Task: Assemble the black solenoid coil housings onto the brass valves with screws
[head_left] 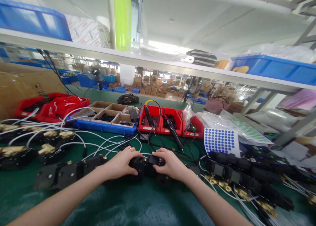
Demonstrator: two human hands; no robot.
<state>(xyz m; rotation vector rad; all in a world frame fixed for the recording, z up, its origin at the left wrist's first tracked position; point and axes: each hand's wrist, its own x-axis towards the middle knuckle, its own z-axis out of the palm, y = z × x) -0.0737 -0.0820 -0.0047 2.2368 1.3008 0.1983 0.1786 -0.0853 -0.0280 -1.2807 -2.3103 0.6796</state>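
At the middle of the green bench, my left hand (124, 163) is closed around a black round housing (140, 166). Beside it, my right hand (169, 163) grips another black housing (151, 163), thumb in front and fingers over the top. The two dark pieces sit close together; I cannot tell whether they are joined. Another black part (163, 179) lies just below my right hand. To the left of my left hand stands a row of black housings (71, 173). White cables (111, 143) run behind both hands.
Brass-fitted black units (46, 150) with white cables crowd the left; more black units (237, 176) fill the right. Behind are a blue divided tray (106, 127), red bins (160, 129), a black electric screwdriver (175, 134) and a blue-dot sticker sheet (221, 142). A shelf (158, 63) spans above.
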